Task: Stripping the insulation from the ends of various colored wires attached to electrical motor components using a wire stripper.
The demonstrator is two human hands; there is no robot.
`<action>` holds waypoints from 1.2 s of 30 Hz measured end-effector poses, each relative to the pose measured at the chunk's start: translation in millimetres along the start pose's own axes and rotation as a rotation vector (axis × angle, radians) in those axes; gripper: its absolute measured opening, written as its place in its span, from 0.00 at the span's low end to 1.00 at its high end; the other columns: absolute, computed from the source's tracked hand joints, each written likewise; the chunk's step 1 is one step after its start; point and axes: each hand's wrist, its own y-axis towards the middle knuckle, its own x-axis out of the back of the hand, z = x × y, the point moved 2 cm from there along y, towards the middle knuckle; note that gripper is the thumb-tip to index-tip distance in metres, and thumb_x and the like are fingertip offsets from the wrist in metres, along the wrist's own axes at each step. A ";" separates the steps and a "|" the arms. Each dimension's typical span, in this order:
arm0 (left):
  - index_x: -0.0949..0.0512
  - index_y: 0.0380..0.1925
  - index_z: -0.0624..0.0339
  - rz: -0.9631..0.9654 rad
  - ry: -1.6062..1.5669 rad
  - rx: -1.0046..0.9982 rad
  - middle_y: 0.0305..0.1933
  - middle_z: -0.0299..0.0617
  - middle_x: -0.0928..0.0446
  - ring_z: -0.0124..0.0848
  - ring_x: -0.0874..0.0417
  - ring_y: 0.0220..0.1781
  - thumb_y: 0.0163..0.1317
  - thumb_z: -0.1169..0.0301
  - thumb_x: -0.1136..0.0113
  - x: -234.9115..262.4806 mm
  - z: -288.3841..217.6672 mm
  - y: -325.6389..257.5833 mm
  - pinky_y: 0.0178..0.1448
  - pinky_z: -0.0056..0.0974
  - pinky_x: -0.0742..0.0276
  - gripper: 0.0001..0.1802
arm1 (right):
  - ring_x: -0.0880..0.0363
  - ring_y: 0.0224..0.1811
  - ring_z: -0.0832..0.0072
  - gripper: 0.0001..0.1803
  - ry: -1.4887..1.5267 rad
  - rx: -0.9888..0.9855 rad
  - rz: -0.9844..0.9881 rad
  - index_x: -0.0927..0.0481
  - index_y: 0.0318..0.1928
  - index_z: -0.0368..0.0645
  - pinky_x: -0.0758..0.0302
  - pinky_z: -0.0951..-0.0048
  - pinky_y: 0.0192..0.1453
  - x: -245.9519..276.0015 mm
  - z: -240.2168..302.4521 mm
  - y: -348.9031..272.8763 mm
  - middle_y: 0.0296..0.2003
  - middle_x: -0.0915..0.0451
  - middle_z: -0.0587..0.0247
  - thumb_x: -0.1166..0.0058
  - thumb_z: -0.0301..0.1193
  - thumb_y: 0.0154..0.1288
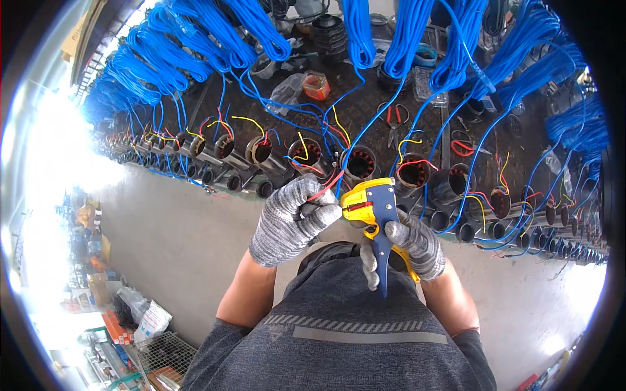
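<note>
Likely stripping: left fingers (325,215) pinch red wire (330,185) near desk (365,104) edge; right fingers (369,262) half-curl around wire stripper (385,212); squeezing seems called for.

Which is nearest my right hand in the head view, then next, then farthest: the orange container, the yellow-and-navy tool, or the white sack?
1. Yellow-and-navy tool: held in the right hand.
2. Orange container: ahead and to the left.
3. White sack: far off to the left, low in the picture.
</note>
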 end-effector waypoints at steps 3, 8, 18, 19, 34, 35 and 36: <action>0.18 0.38 0.58 0.003 0.002 0.036 0.34 0.31 0.20 0.18 0.28 0.31 0.64 0.77 0.27 -5.5 -1.6 1.2 0.38 0.31 0.27 0.07 | 0.15 0.26 0.66 0.40 0.091 0.003 -0.057 0.28 0.68 0.35 0.16 0.64 0.37 3.3 -0.3 -0.7 0.30 0.15 0.50 0.39 0.56 0.72; 0.17 0.40 0.60 -0.081 -0.130 0.082 0.37 0.36 0.15 0.22 0.19 0.37 0.70 0.74 0.31 -12.3 -5.2 2.3 0.44 0.32 0.22 0.04 | 0.12 0.34 0.52 0.41 0.128 0.230 -0.033 0.27 0.66 0.37 0.13 0.49 0.43 -1.4 -4.3 6.4 0.35 0.15 0.45 0.37 0.58 0.69; 0.15 0.41 0.60 0.028 0.250 -0.177 0.38 0.46 0.13 0.45 0.12 0.36 0.69 0.69 0.30 -10.1 -4.0 11.5 0.41 0.43 0.18 0.07 | 0.12 0.35 0.50 0.44 0.061 0.173 -0.115 0.33 0.72 0.35 0.13 0.48 0.43 0.7 17.9 -15.7 0.36 0.15 0.40 0.35 0.54 0.69; 0.15 0.40 0.60 0.051 0.273 -0.220 0.38 0.47 0.14 0.47 0.12 0.35 0.68 0.69 0.29 -10.9 -4.7 12.9 0.40 0.44 0.18 0.07 | 0.11 0.37 0.54 0.43 0.099 0.120 -0.043 0.33 0.72 0.35 0.13 0.52 0.45 -2.0 19.4 -17.1 0.38 0.14 0.42 0.36 0.53 0.70; 0.11 0.41 0.58 0.230 0.498 -0.321 0.37 0.46 0.12 0.44 0.10 0.35 0.61 0.63 0.24 -8.4 -17.0 19.6 0.38 0.42 0.17 0.13 | 0.10 0.37 0.57 0.42 -0.040 -0.001 -0.028 0.35 0.73 0.36 0.13 0.61 0.42 -0.6 25.6 -19.2 0.39 0.13 0.45 0.38 0.52 0.73; 0.11 0.40 0.58 0.237 0.522 -0.302 0.37 0.46 0.12 0.44 0.10 0.35 0.61 0.63 0.24 -8.4 -16.8 20.1 0.39 0.42 0.17 0.13 | 0.10 0.37 0.57 0.42 -0.038 0.001 -0.011 0.35 0.73 0.36 0.13 0.61 0.41 0.1 25.1 -18.3 0.39 0.13 0.46 0.38 0.52 0.73; 0.11 0.41 0.58 0.244 0.517 -0.316 0.37 0.46 0.12 0.44 0.10 0.35 0.61 0.63 0.24 -8.5 -17.2 20.3 0.39 0.42 0.17 0.13 | 0.10 0.37 0.57 0.41 -0.023 0.001 -0.001 0.35 0.73 0.36 0.13 0.62 0.41 0.7 24.3 -17.5 0.39 0.13 0.46 0.38 0.52 0.73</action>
